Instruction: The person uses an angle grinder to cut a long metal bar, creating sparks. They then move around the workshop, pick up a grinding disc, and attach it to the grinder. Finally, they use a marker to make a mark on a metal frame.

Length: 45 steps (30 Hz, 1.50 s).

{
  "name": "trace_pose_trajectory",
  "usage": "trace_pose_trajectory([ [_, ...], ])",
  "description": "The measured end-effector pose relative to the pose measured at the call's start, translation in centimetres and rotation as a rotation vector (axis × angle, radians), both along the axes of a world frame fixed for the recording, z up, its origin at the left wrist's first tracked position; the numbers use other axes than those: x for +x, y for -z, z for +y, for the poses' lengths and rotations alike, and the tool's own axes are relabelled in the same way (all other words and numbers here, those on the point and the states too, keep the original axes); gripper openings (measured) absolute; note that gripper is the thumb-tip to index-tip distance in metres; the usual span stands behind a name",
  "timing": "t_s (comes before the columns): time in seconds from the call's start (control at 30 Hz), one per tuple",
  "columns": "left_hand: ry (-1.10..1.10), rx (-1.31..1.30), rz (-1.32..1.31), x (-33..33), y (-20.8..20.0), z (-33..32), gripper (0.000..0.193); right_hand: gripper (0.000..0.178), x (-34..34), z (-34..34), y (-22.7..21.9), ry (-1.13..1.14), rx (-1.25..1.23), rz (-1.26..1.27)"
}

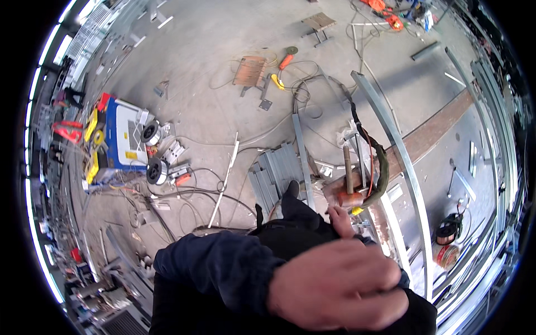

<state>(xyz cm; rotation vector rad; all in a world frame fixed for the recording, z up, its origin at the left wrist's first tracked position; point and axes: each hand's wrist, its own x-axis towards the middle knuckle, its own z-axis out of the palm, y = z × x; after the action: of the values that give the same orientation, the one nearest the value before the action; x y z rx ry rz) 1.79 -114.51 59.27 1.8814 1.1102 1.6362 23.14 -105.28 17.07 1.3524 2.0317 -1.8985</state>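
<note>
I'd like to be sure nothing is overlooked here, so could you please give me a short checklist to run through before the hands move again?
1. Left hand free: not ok, it is closed over the dark clothing at the body.
2. Right hand free: cannot tell, only a few fingers show beyond the left hand.
3. Hammer within sight: ok, it lies on the rusty beam just ahead of the right hand.
4. Hose clear of the hammer: not ok, it curves down right beside the hammer head.
5. Floor ahead free of trip hazards: not ok, loose cables and metal strips lie across it.
</note>
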Motion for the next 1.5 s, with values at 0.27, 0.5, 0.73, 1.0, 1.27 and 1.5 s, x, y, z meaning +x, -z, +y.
trace_pose_trajectory([
  [0.27,-0.15,0.451,0.024,-14.3,-0.5,14.7,0.017,0.03,-22.7,15.3,-11.2,-0.008,0.104,0.141],
  [0.5,0.136,0.538,-0.088,-31.5,3.0,29.0,0.011,0.025,-32.0,29.1,-9.7,0.291,0.233,0.089],
  [0.73,0.486,0.595,-0.239,-45.4,5.4,47.5,0.033,0.023,-39.2,33.9,-7.0,0.733,0.191,-0.015],
  [1.0,0.562,0.434,-0.103,-50.4,3.5,70.2,0.031,0.028,-43.1,50.8,-6.4,1.034,0.233,-0.135],
  [1.27,0.655,0.622,0.105,-48.0,-0.2,95.4,0.016,0.029,-45.3,83.4,-5.4,1.042,0.413,0.066],
  [1.5,0.598,0.671,0.05,-44.6,0.0,112.6,0.007,0.025,-48.1,104.5,-8.8,1.058,0.365,0.312],
])
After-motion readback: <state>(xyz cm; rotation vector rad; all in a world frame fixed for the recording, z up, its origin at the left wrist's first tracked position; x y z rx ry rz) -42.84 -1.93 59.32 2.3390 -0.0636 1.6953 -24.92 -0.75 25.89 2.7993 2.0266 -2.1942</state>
